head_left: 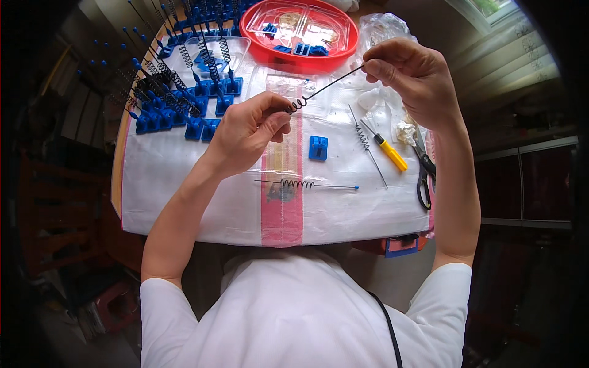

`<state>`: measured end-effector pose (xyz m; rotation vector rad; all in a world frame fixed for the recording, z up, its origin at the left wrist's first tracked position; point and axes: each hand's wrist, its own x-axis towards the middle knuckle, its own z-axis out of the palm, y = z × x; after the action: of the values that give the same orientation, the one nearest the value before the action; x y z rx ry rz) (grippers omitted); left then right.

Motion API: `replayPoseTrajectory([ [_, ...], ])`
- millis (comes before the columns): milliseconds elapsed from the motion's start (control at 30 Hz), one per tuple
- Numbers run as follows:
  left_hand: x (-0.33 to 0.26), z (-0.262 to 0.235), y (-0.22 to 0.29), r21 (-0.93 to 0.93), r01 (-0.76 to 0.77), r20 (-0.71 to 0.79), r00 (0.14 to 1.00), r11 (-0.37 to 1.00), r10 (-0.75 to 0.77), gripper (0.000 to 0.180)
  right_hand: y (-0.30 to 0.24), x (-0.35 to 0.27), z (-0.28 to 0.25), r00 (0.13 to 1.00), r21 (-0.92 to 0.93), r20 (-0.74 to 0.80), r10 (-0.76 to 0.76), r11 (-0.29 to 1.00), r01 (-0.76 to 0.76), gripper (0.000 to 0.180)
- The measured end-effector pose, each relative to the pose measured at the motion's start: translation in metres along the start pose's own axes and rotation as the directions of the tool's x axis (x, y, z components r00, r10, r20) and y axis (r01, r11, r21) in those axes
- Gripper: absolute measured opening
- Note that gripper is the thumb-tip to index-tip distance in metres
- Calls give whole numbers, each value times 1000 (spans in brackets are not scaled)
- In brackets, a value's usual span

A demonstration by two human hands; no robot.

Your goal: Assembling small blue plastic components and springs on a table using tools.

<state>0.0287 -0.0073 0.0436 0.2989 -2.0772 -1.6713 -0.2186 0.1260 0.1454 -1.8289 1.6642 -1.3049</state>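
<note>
Between my two raised hands a black coiled spring wire [332, 83] is held above the table. My left hand [253, 130] pinches its coiled end; the rest of the coil is hidden by the fingers. The far tip of the straight part is pinched by my right hand [410, 75], higher up and to the right. Below them lies a small blue plastic base [318, 148]. Nearer to me rests another spring wire [298, 183] with a blue tip at its right end. A third spring wire [363, 140] lies beside a screwdriver [391, 153] with a yellow handle.
At the far left stand several blue bases [161, 116] with upright spring wires. A red tub [299, 61] holding a clear divided tray with blue parts is at the back. Black-handled scissors [424, 178] lie at the right edge, near crumpled clear plastic [383, 27]. White sheeting [184, 190] covers the table.
</note>
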Motion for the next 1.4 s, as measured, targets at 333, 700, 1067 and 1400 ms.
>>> replayPoseTrajectory([
  [333, 0, 0, -5, -159, 62, 62, 997, 985, -53, 24, 6, -4, 5, 999, 57, -15, 46, 997, -45, 28],
  [700, 8, 7, 14, -310, 234, 213, 962, 921, -172, 30, 21, -26, 81, 950, 643, 101, 295, 709, -288, 23],
  [1067, -47, 10, 10, -605, 304, 25, 931, 736, -364, 31, 40, -62, 96, 900, 892, -76, 430, 433, -132, 26],
  [1400, -51, 34, 27, -355, 221, -106, 956, 908, -274, 14, 6, -94, 141, 880, 902, 85, 468, 340, -268, 26],
])
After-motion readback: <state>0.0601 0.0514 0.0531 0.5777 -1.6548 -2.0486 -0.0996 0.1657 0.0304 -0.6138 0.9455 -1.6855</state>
